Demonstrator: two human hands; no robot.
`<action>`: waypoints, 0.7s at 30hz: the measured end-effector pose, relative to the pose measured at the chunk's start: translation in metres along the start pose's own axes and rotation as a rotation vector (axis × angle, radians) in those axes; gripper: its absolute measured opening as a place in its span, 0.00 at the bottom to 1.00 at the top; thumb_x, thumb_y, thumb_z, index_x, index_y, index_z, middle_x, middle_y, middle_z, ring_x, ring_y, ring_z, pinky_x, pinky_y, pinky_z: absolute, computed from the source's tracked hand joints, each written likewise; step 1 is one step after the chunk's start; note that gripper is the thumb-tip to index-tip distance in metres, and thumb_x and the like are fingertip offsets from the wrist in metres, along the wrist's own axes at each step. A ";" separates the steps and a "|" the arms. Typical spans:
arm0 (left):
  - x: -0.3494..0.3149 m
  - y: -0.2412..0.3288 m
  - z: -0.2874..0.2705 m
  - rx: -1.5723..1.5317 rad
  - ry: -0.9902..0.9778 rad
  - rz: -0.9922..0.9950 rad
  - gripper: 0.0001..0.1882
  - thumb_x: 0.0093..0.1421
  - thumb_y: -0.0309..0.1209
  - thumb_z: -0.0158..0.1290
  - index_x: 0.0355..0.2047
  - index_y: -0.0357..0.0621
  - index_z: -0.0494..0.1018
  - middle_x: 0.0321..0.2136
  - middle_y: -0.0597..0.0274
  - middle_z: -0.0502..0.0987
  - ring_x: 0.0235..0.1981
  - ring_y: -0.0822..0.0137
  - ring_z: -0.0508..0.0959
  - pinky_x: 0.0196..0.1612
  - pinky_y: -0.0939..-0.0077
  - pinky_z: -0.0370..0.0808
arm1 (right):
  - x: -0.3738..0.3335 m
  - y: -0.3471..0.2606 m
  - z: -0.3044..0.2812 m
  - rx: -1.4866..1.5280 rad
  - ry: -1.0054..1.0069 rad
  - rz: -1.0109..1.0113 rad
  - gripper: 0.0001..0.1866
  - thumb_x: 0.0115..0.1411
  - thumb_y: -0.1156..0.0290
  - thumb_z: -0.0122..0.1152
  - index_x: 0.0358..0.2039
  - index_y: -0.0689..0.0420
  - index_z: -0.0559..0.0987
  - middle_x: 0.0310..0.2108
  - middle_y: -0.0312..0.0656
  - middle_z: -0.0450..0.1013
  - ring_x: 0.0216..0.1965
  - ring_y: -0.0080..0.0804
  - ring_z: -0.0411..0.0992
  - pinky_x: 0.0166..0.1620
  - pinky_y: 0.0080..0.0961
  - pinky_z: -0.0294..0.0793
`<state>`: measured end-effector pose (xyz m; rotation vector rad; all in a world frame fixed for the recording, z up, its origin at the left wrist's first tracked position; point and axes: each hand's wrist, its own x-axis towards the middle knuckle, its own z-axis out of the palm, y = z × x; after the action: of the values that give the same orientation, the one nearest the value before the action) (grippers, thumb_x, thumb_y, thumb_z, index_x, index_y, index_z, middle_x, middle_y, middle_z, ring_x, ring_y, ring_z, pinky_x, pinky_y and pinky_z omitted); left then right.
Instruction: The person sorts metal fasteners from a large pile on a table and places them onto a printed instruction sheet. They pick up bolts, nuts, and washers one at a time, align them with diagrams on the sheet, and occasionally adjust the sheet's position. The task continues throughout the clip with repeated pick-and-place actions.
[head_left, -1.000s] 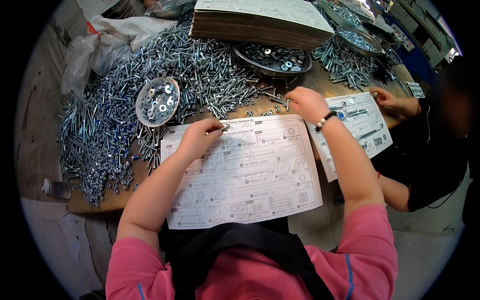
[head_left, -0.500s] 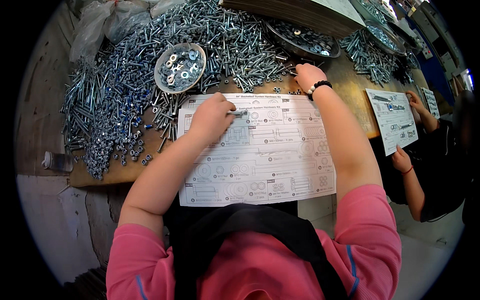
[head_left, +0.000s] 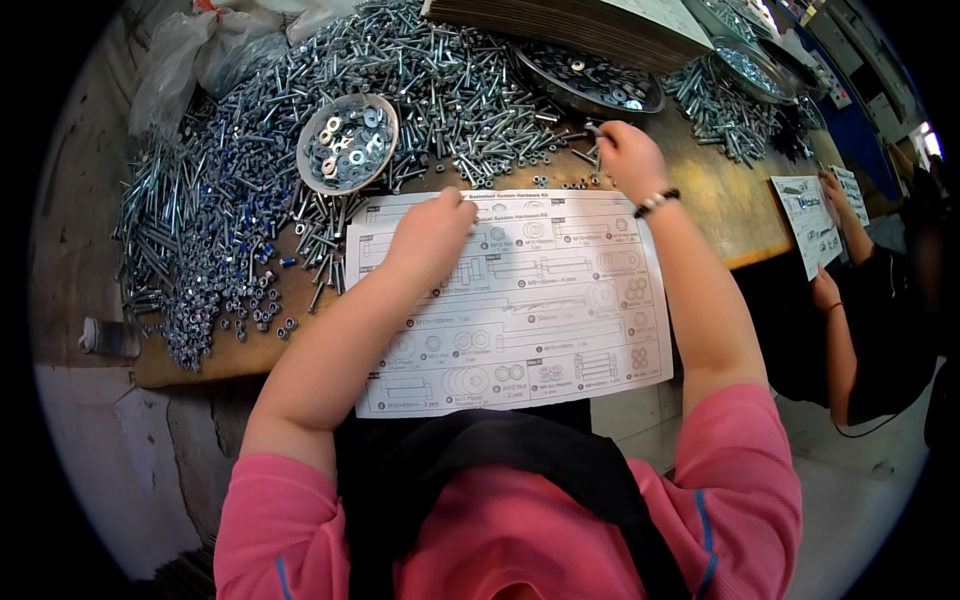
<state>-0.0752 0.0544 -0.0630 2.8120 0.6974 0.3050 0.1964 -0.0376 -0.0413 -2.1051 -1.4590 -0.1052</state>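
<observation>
My left hand (head_left: 432, 234) is closed over the upper left of a printed sheet (head_left: 560, 335), fingers curled downward; what they hold is hidden. The sheet carries line drawings of bolts, nuts and washers, with a second sheet's top edge showing behind it. Beyond its upper right corner, my right hand (head_left: 634, 162), with a beaded bracelet on the wrist, pinches a small metal bolt (head_left: 592, 129), mostly covered by the fingers. A large heap of bolts (head_left: 450, 90) lies just left of that hand, with loose nuts (head_left: 575, 184) along its near edge.
A round bowl of washers (head_left: 348, 145) sits in the heap, and a metal dish of dark washers (head_left: 585, 78) stands behind my right hand. Stacked cardboard (head_left: 570, 30) is at the back. On the right, a co-worker's hands (head_left: 826, 290) hold another sheet (head_left: 803, 225).
My right hand has lifted slightly away from the loose nuts, a bolt at its fingertips. The bolts visible in my left hand are now hidden. The co-worker's sheet has turned and shifted right.
</observation>
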 end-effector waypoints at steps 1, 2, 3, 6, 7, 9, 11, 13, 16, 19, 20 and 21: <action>-0.006 -0.002 -0.006 -0.087 0.083 0.017 0.08 0.50 0.24 0.51 0.33 0.40 0.70 0.31 0.56 0.71 0.30 0.55 0.73 0.35 0.66 0.71 | -0.011 0.000 -0.013 0.209 0.025 0.062 0.11 0.55 0.70 0.53 0.38 0.61 0.73 0.29 0.45 0.73 0.31 0.36 0.73 0.32 0.26 0.71; -0.017 -0.006 -0.014 -0.170 0.165 0.025 0.08 0.49 0.23 0.51 0.32 0.39 0.70 0.30 0.56 0.71 0.30 0.56 0.73 0.34 0.67 0.71 | -0.029 -0.012 -0.034 0.360 -0.016 0.161 0.11 0.56 0.71 0.52 0.39 0.62 0.73 0.28 0.42 0.73 0.30 0.30 0.72 0.32 0.23 0.70; -0.028 -0.009 -0.023 -0.255 0.252 0.037 0.08 0.49 0.22 0.52 0.31 0.39 0.70 0.30 0.57 0.71 0.29 0.58 0.73 0.34 0.69 0.71 | -0.051 -0.021 -0.054 0.507 -0.053 0.258 0.11 0.57 0.71 0.52 0.39 0.62 0.73 0.28 0.39 0.72 0.29 0.25 0.71 0.32 0.20 0.69; -0.073 -0.012 -0.038 -0.583 0.079 -0.282 0.08 0.49 0.18 0.50 0.31 0.38 0.69 0.29 0.63 0.69 0.30 0.71 0.71 0.34 0.79 0.70 | -0.131 0.002 -0.088 0.807 -0.042 0.477 0.09 0.58 0.74 0.49 0.38 0.64 0.73 0.29 0.35 0.70 0.30 0.19 0.68 0.35 0.17 0.67; -0.086 -0.020 -0.031 -0.633 0.039 -0.329 0.08 0.50 0.17 0.49 0.31 0.39 0.69 0.29 0.65 0.68 0.30 0.75 0.70 0.34 0.82 0.69 | -0.157 0.004 -0.097 0.855 0.005 0.596 0.09 0.59 0.75 0.49 0.38 0.64 0.72 0.30 0.35 0.70 0.31 0.20 0.67 0.36 0.17 0.67; -0.111 -0.030 -0.011 -0.766 0.044 -0.303 0.08 0.50 0.17 0.50 0.32 0.38 0.69 0.29 0.66 0.68 0.30 0.77 0.69 0.34 0.83 0.69 | -0.198 0.011 -0.093 1.073 -0.043 0.632 0.08 0.59 0.77 0.48 0.38 0.62 0.72 0.31 0.35 0.70 0.31 0.19 0.67 0.36 0.16 0.66; -0.116 -0.031 -0.002 -0.860 0.068 -0.311 0.08 0.50 0.17 0.50 0.32 0.39 0.69 0.30 0.67 0.68 0.29 0.77 0.69 0.33 0.84 0.68 | -0.224 0.009 -0.077 1.178 -0.093 0.705 0.08 0.59 0.78 0.46 0.38 0.62 0.72 0.32 0.35 0.70 0.32 0.19 0.66 0.37 0.16 0.66; -0.107 -0.030 0.000 -0.917 0.105 -0.341 0.08 0.50 0.19 0.52 0.32 0.39 0.69 0.30 0.66 0.68 0.27 0.75 0.69 0.33 0.83 0.67 | -0.225 -0.005 -0.071 1.227 -0.104 0.695 0.07 0.60 0.77 0.46 0.38 0.62 0.72 0.33 0.35 0.70 0.32 0.19 0.66 0.38 0.17 0.65; -0.092 -0.042 0.006 -0.979 0.086 -0.353 0.08 0.51 0.17 0.50 0.33 0.39 0.68 0.30 0.67 0.68 0.29 0.77 0.69 0.33 0.84 0.68 | -0.216 -0.003 -0.065 1.213 -0.064 0.652 0.08 0.60 0.77 0.46 0.39 0.63 0.72 0.33 0.36 0.70 0.32 0.20 0.65 0.38 0.18 0.65; -0.080 -0.047 0.007 -1.044 0.064 -0.399 0.09 0.53 0.18 0.49 0.35 0.39 0.67 0.29 0.68 0.68 0.28 0.78 0.70 0.33 0.84 0.69 | -0.207 0.001 -0.062 1.220 -0.018 0.671 0.08 0.60 0.77 0.46 0.39 0.63 0.71 0.33 0.36 0.70 0.32 0.20 0.65 0.38 0.18 0.65; -0.077 -0.048 0.005 -1.051 0.045 -0.411 0.09 0.53 0.18 0.49 0.35 0.39 0.67 0.29 0.68 0.68 0.28 0.78 0.70 0.33 0.84 0.69 | -0.206 0.003 -0.060 1.222 -0.014 0.682 0.08 0.60 0.77 0.46 0.39 0.63 0.71 0.33 0.36 0.70 0.31 0.20 0.65 0.38 0.18 0.65; -0.075 -0.048 0.003 -1.057 0.028 -0.425 0.09 0.53 0.18 0.49 0.35 0.39 0.67 0.29 0.67 0.68 0.27 0.77 0.70 0.33 0.84 0.70 | -0.206 0.004 -0.060 1.226 -0.014 0.692 0.08 0.60 0.77 0.46 0.39 0.63 0.71 0.33 0.36 0.70 0.31 0.20 0.65 0.38 0.18 0.66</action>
<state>-0.1599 0.0594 -0.0895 1.6300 0.7962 0.4569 0.1317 -0.2401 -0.0700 -1.3819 -0.4267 0.8417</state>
